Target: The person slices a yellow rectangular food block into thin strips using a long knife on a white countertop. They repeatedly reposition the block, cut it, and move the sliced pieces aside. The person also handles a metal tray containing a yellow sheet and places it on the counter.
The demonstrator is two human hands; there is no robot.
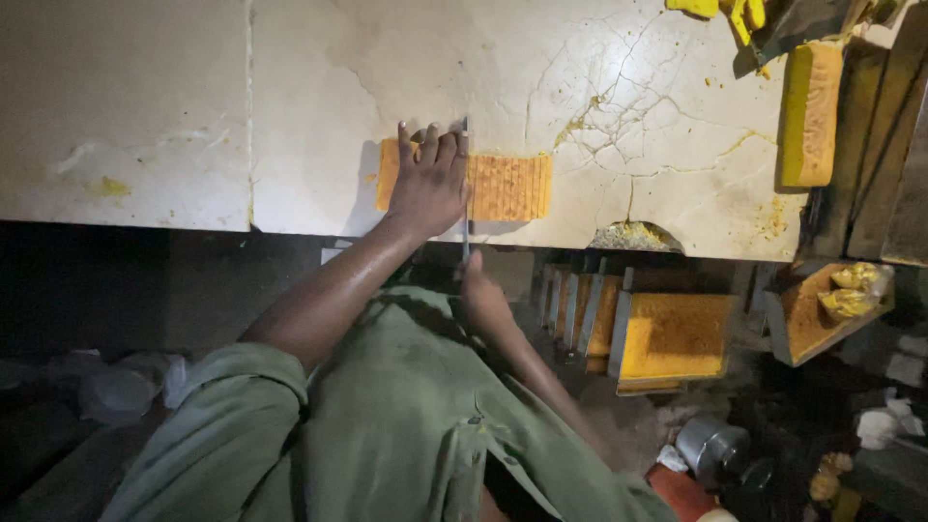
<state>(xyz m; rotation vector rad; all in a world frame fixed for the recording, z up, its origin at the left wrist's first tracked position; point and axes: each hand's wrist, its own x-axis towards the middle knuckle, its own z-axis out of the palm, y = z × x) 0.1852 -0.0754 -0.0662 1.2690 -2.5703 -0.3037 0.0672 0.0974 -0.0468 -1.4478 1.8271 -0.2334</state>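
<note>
Two hands at one yellow slab (pixel 507 187) lying on the cracked stone counter (pixel 309 87), near its front edge. Left hand (pixel 430 184) flat on the slab's left part, fingers spread, pressing down. Right hand (pixel 480 295) below the counter edge, clenched around the lower end of a thin blade (pixel 465 193) that stands across the slab just beside the left fingers. Another yellow block (pixel 809 114) far right, well apart. Filled trays (pixel 672 338) on the floor below.
</note>
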